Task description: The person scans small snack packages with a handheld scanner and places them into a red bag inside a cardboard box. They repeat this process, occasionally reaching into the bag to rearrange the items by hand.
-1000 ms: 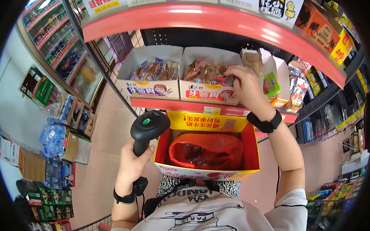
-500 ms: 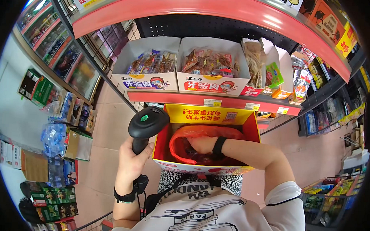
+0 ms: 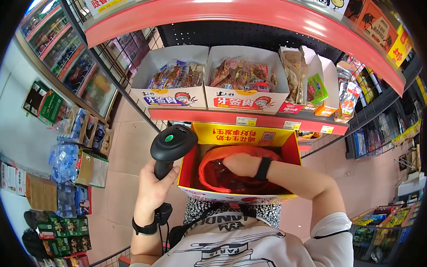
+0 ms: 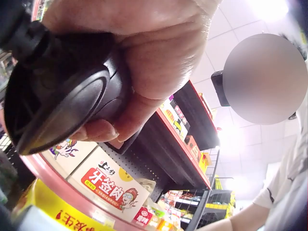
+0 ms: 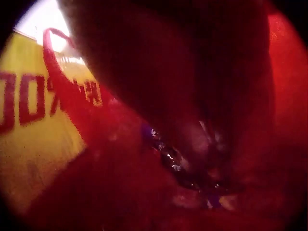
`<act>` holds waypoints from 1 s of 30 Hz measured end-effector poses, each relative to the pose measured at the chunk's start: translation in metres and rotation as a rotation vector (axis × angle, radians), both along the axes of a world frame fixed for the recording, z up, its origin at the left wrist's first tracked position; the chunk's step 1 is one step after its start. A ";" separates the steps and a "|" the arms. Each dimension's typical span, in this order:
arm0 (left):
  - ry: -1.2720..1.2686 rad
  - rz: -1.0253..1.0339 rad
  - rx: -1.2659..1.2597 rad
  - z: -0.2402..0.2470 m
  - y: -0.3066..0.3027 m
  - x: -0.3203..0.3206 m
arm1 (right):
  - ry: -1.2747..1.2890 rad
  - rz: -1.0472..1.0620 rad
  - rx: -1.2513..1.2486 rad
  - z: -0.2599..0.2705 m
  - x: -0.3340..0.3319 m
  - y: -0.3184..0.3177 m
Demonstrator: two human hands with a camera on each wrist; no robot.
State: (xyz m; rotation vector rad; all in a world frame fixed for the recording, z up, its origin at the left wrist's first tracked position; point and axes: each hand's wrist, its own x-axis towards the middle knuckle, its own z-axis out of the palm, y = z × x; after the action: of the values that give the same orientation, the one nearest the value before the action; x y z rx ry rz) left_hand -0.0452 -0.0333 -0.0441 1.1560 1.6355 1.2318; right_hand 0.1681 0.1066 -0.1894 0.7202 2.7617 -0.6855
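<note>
My left hand grips the handle of a black scanner with a green button, left of a yellow and red carton. In the left wrist view the fingers curl round the scanner. My right hand reaches into a red plastic bag inside the carton; its fingertips are hidden there. The right wrist view is dark and red, with small shiny packets close to the hand. Whether those fingers hold anything cannot be seen.
Behind the carton, a red-edged shelf bears two white boxes of wrapped snacks, with narrower boxes at their right. A higher shelf edge overhangs them. Bottled water packs and cartons stand on the left.
My right hand has moved from the snack box on the shelf down into the red bag. Since the middle frame it has shifted slightly rightward. The left hand still grips the scanner.
</note>
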 end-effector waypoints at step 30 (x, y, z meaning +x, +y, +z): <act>-0.008 -0.051 0.033 0.000 0.004 0.010 | 1.250 -0.569 -1.403 0.122 0.050 0.034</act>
State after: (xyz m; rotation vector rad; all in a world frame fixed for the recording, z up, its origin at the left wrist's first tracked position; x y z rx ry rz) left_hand -0.0347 -0.0289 -0.0443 1.2049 1.5756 1.2337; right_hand 0.2180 0.1407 -0.0670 0.7288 1.5541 -3.4517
